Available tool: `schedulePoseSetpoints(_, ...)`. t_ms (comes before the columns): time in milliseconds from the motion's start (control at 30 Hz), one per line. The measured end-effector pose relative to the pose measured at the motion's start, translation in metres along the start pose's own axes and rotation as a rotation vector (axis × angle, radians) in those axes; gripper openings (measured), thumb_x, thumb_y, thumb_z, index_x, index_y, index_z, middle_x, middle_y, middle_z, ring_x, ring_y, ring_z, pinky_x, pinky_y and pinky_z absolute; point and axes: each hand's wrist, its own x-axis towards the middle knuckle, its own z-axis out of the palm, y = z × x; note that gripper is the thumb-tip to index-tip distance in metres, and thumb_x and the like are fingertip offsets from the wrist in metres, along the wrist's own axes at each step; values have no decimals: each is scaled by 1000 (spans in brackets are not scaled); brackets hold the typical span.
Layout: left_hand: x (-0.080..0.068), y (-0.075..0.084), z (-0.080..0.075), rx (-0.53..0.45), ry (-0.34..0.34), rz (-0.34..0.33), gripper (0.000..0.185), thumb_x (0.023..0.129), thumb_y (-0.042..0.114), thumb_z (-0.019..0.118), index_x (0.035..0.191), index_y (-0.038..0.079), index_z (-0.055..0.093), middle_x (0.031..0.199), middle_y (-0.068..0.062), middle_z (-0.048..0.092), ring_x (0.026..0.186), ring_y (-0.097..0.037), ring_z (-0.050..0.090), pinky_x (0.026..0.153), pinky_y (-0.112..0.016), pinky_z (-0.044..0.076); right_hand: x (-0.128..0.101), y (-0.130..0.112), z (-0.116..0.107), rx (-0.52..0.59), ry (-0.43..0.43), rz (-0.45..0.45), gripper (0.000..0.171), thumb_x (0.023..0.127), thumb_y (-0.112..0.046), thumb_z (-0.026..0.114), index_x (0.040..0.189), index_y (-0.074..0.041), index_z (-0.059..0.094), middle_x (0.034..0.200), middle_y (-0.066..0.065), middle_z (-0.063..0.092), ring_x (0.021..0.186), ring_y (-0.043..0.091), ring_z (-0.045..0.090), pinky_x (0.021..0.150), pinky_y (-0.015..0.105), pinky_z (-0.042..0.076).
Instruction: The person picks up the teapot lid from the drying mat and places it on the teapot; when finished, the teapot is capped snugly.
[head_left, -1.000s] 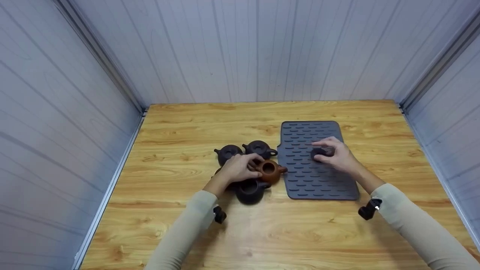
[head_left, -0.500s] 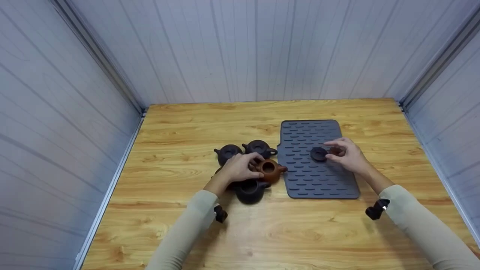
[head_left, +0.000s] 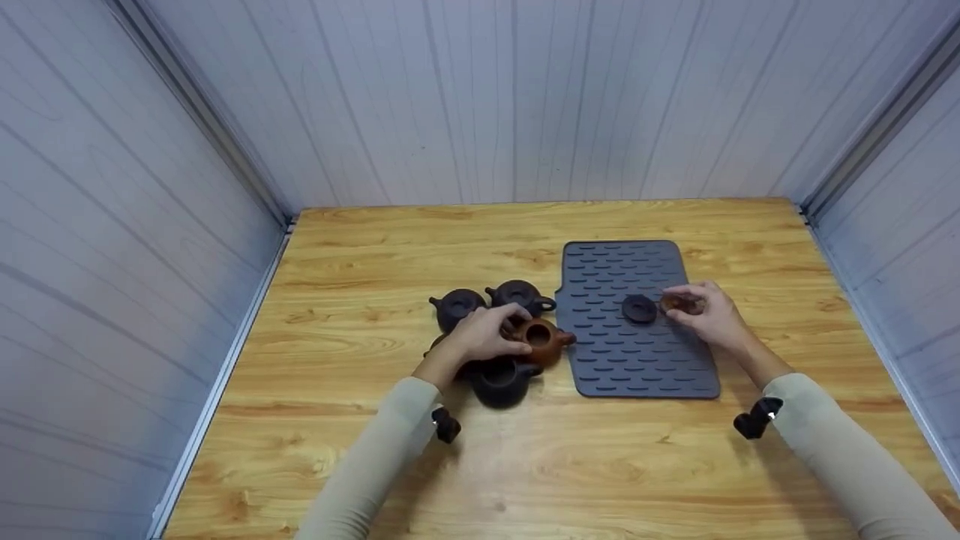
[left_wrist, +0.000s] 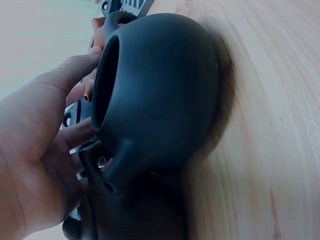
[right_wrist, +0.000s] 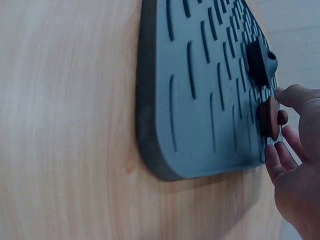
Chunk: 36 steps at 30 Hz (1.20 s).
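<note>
Right hand (head_left: 712,315) on mat (head_left: 637,375), fingers curled round small brown lid (head_left: 679,303); lid rests flat on mat, knob up. Dark lid (head_left: 639,308) lies just beside it, thumb side, not touched. Left hand (head_left: 484,335) curled on brown teapot (head_left: 541,341), mouth open, spout toward mat. Black teapot (head_left: 501,381) open, near wrist. Two lidded dark teapots (head_left: 487,301) beyond fingers. Brown lid nearer right hand; its pot well apart, under left.
</note>
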Motion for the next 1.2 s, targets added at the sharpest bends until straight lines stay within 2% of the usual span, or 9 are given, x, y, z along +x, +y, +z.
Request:
schedulePoseSetpoints(200,0,1,-1,-18,0,-9,52,85,48,79,131,32,60,121,0,74,114,-18,68,102,-44,50,0,7,-4,-16,19,42,35,95,-17,71,129,-7,68,124,19,54,108,27,59,77,3,45)
schedulePoseSetpoints(333,1,-1,-1,-17,5,-8,52,85,48,79,131,32,60,120,1,74,114,-18,69,102,-43,50,1,9,-5,-18,26,62,34,95,-21,71,126,-7,70,122,17,56,99,12,61,76,5,47)
schedulePoseSetpoints(500,1,-1,0,-28,4,-9,52,85,47,79,130,32,60,119,-1,74,112,-19,69,100,-43,51,3,11,-5,-10,44,51,31,95,-20,72,122,-5,73,120,17,58,90,-3,56,74,7,48)
schedulePoseSetpoints(867,1,-1,0,-29,0,-13,51,85,47,80,130,33,60,120,0,73,113,-19,68,101,-44,50,5,14,-7,-14,43,45,30,94,-22,73,121,-7,74,121,18,60,89,-5,56,75,8,48)
schedulePoseSetpoints(1067,1,-1,1,-31,-2,-14,51,85,47,79,131,34,59,121,1,73,114,-19,68,101,-45,50,6,12,-6,6,48,72,30,94,-22,73,120,-7,74,123,15,59,90,-6,56,75,8,49)
schedulePoseSetpoints(1200,1,-1,1,-28,-1,-17,51,86,47,79,131,34,59,121,0,73,114,-20,68,101,-45,50,7,9,-6,11,50,50,29,94,-20,73,119,-6,74,122,16,60,90,-4,57,76,8,49)
